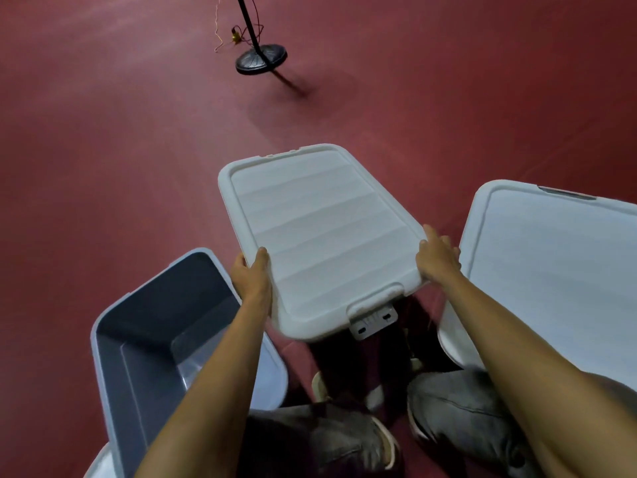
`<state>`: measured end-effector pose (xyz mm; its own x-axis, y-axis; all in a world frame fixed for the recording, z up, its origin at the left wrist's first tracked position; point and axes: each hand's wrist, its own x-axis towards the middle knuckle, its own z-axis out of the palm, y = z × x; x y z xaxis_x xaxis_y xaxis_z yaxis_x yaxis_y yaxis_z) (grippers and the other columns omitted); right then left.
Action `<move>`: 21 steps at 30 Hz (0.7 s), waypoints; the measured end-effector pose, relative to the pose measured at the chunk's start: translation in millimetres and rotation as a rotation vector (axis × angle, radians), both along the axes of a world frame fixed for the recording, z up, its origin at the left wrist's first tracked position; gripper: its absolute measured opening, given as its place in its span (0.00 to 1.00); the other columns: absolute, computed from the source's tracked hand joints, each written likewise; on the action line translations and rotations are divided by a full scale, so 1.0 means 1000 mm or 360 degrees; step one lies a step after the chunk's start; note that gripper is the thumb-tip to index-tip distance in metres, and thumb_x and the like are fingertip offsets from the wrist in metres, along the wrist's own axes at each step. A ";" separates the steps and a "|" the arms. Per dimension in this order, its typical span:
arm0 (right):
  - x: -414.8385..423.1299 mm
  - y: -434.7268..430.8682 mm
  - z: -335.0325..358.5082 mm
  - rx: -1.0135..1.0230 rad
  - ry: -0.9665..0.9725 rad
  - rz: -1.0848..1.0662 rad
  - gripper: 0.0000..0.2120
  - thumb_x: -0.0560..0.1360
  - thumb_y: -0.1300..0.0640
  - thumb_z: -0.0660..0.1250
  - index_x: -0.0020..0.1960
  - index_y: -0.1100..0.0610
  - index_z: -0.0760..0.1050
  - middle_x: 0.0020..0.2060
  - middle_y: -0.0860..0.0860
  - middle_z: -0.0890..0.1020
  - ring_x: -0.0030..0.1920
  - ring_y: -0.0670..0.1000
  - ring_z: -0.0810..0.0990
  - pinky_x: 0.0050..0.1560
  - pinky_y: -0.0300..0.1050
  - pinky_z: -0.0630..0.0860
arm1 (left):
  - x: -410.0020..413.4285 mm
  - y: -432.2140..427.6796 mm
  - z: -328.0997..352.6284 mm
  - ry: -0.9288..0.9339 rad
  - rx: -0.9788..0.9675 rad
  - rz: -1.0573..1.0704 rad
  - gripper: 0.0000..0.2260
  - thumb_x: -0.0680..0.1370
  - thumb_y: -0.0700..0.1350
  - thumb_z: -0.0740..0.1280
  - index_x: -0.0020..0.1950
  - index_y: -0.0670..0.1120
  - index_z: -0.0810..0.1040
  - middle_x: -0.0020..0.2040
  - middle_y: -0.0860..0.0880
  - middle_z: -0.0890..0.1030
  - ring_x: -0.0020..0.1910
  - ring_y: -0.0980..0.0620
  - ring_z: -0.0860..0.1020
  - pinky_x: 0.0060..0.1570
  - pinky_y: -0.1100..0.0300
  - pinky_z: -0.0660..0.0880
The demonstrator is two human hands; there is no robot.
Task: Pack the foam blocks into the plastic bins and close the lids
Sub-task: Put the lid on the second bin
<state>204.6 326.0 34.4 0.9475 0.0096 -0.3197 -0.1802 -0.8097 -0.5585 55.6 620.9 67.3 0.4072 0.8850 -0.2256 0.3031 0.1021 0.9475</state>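
Note:
A white ribbed plastic lid [320,232] with a grey latch at its near end is held up in front of me, tilted. My left hand [251,274] grips its left edge, thumb on top. My right hand [437,257] holds its right edge, fingers lying over the rim. An open grey plastic bin [113,339] stands at the lower left under my left forearm; its inside looks bare. At the right a second bin [551,270] carries a white lid on top. No foam blocks show.
The floor is dark red. A black stand with a round base [261,59] and thin loose wires stands far ahead. My knees in grey trousers [458,408] are at the bottom, between the two bins.

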 end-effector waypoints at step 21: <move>0.027 0.031 -0.086 0.0153 -0.0240 0.0057 0.23 0.84 0.52 0.49 0.78 0.42 0.56 0.64 0.54 0.69 0.59 0.59 0.74 0.60 0.52 0.71 | 0.033 0.030 -0.103 0.0616 0.0187 -0.0109 0.13 0.80 0.54 0.62 0.61 0.51 0.77 0.52 0.52 0.81 0.51 0.46 0.79 0.51 0.55 0.73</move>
